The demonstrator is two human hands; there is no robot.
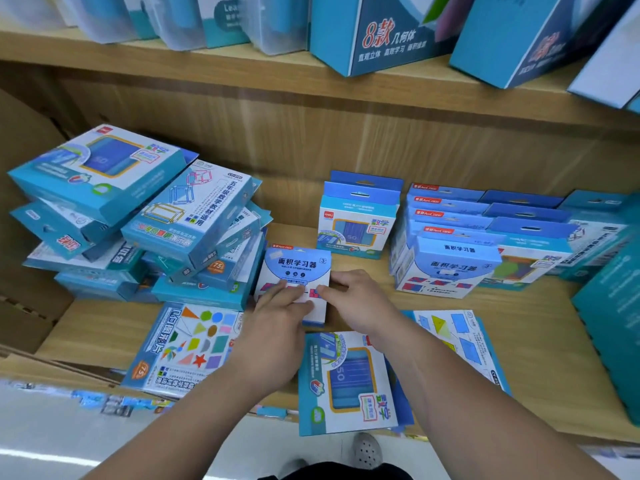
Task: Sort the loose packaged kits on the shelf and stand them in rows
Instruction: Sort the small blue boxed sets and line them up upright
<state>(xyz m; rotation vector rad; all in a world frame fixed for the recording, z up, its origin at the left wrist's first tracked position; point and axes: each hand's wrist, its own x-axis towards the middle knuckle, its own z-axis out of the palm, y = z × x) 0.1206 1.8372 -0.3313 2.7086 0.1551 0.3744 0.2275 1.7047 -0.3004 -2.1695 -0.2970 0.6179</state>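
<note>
A small white and blue kit box [298, 268] lies tilted at the middle of the wooden shelf [540, 327]. My left hand [280, 320] rests on its lower front with fingers over it. My right hand [356, 296] pinches its lower right corner. To the right, matching kit boxes [446, 268] stand upright in rows. A short row of blue number kits [356, 223] stands behind the held box. On the left, a loose pile of blue kits [145, 216] lies flat and crooked.
Flat kits lie at the shelf's front: a shapes kit [187, 344], a number kit [343, 379] and another kit [457, 337] under my right forearm. Teal boxes [613, 306] stand at far right. The upper shelf carries blue boxes [391, 32]. A cardboard wall [24, 188] closes the left side.
</note>
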